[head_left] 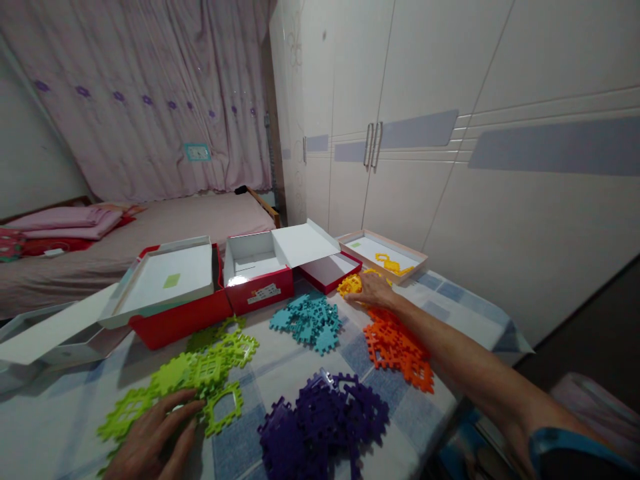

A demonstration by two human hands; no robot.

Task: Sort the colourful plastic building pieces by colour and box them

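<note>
My right hand point(374, 291) reaches far across the table and lies on a small heap of yellow plastic tiles point(350, 285), fingers curled over them. My left hand point(153, 437) rests near the front edge, fingers spread flat on the light green tiles point(200, 373). Between the hands lie heaps of teal tiles point(310, 320), orange tiles point(397, 347) and purple tiles point(320, 420). A shallow tray point(383, 255) beyond my right hand holds a few yellow tiles.
Open red boxes point(257, 277) with white lids point(170, 273) stand along the table's far side on a checked cloth point(450, 293). White wardrobe doors point(450, 167) rise at the right. A bed point(150, 227) and pink curtain lie behind.
</note>
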